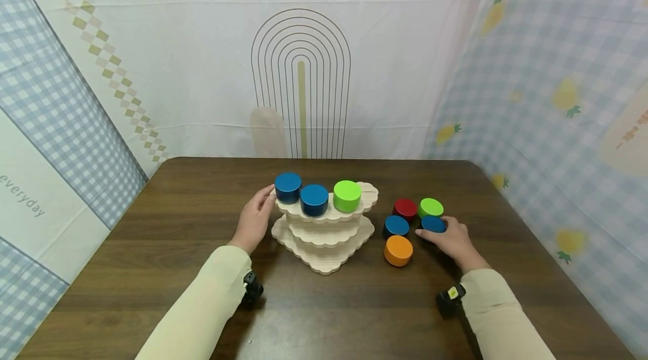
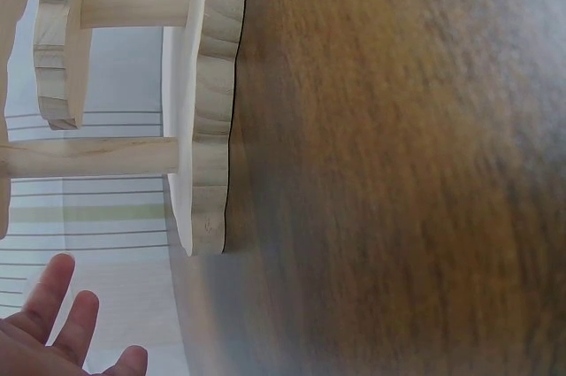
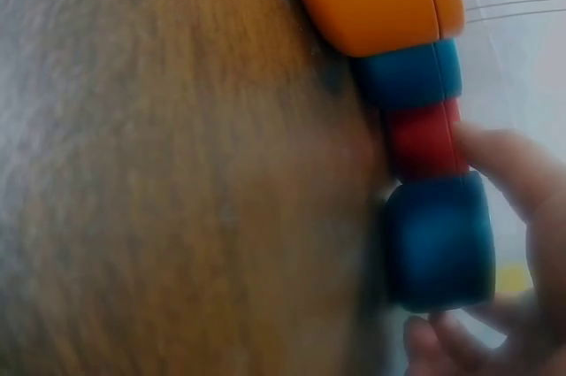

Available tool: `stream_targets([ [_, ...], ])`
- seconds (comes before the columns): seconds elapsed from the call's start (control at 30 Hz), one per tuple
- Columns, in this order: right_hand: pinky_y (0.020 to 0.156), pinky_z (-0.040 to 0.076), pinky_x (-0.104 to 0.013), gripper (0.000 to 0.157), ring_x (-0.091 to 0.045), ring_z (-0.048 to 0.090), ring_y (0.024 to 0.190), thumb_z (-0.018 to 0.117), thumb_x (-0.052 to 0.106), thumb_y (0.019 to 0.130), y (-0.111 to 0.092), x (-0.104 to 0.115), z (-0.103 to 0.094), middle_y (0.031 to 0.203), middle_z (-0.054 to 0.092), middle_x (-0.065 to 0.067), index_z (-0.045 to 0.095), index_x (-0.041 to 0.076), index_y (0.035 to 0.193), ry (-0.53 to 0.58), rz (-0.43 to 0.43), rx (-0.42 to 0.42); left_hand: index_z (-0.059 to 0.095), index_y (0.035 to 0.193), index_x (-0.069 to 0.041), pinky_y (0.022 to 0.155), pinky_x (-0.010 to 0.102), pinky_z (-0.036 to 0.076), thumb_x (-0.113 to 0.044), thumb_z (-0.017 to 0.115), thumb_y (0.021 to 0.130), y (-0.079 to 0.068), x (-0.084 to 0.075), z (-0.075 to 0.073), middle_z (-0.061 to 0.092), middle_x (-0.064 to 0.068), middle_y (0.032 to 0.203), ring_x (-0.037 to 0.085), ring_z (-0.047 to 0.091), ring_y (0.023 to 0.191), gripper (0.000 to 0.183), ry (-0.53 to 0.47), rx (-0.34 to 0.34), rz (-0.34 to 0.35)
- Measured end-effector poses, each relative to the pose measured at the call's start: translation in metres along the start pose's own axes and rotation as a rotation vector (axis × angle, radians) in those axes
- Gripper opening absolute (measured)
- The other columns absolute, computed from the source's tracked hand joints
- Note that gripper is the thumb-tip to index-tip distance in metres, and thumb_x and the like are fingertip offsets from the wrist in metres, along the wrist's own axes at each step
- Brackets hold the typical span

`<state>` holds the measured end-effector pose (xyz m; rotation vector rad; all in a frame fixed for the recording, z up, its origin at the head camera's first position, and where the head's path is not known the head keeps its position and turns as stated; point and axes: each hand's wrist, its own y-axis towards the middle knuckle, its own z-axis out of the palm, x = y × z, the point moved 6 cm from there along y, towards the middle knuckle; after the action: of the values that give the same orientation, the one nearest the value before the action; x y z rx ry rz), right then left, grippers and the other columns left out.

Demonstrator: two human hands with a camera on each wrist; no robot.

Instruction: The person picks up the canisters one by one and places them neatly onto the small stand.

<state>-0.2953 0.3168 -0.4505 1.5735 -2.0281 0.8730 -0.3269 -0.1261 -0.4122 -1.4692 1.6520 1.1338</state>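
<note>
A pale wooden tiered stand (image 1: 324, 261) with scalloped edges stands mid-table. On its top tier sit two blue round tins (image 1: 288, 188) and a light green round tin (image 1: 347, 196). My left hand (image 1: 253, 222) is at the left end of that tier, fingers extended; in the left wrist view spread fingertips (image 2: 80, 314) show below the stand's posts. To the right, my right hand (image 1: 453, 239) holds another blue round tin (image 3: 442, 243) at table level, thumb on its left side and fingers round the other; contact at the thumb is unclear.
Beside the right hand stand an orange tin (image 1: 398, 251), a blue tin (image 1: 396, 226), a dark red tin (image 1: 405, 208) and a light green tin (image 1: 431, 207), close together. Behind the brown wooden table (image 1: 334, 320) hangs a patterned cloth (image 1: 212, 67).
</note>
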Motion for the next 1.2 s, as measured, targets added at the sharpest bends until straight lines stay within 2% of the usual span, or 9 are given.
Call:
stream_targets([
  [0.33,0.102,0.033,-0.063,0.090,-0.050,0.031,0.117,0.066,0.038,0.088,0.001,0.001,0.001,0.137,0.021,-0.041,0.018,-0.016,0.141,0.020,0.024,0.010,0.044,0.144,-0.010,0.105,0.052,0.037,-0.031,0.040,0.105,-0.001,-0.001,-0.001,0.052,0.021,0.136,0.035,0.049,0.125,0.045,0.006,0.001,0.001],
  [0.6,0.101,0.034,-0.062,0.086,-0.049,0.033,0.116,0.066,0.036,0.088,0.001,0.001,0.001,0.135,0.025,-0.040,0.021,-0.016,0.140,0.023,0.026,0.006,0.045,0.144,-0.010,0.106,0.052,0.037,-0.031,0.041,0.105,-0.001,-0.002,-0.001,0.053,0.021,0.136,0.034,0.049,0.125,0.044,-0.001,0.000,-0.004],
  [0.8,0.099,0.035,-0.063,0.090,-0.049,0.034,0.113,0.067,0.041,0.087,-0.003,-0.001,-0.002,0.132,0.025,-0.039,0.022,-0.015,0.140,0.020,0.029,-0.006,0.044,0.144,-0.010,0.105,0.053,0.037,-0.032,0.040,0.105,-0.001,-0.002,0.000,0.055,0.021,0.133,0.035,0.050,0.123,0.045,0.007,0.001,0.006],
  [1.0,0.096,0.038,-0.062,0.090,-0.048,0.037,0.112,0.068,0.044,0.085,-0.007,0.000,-0.007,0.132,0.027,-0.038,0.027,-0.014,0.139,-0.004,-0.025,-0.043,0.046,0.144,-0.012,0.104,0.051,0.038,-0.030,0.042,0.104,0.001,-0.001,0.001,0.057,0.020,0.130,0.033,0.052,0.121,0.043,-0.004,-0.004,0.002],
  [1.2,0.092,0.041,-0.061,0.084,-0.047,0.038,0.110,0.067,0.040,0.088,-0.013,0.014,-0.011,0.130,0.028,-0.036,0.027,-0.015,0.138,-0.041,-0.106,-0.056,0.045,0.144,-0.010,0.105,0.052,0.037,-0.031,0.041,0.105,0.000,-0.001,0.000,0.055,0.021,0.133,0.035,0.051,0.123,0.045,-0.007,0.003,0.002],
])
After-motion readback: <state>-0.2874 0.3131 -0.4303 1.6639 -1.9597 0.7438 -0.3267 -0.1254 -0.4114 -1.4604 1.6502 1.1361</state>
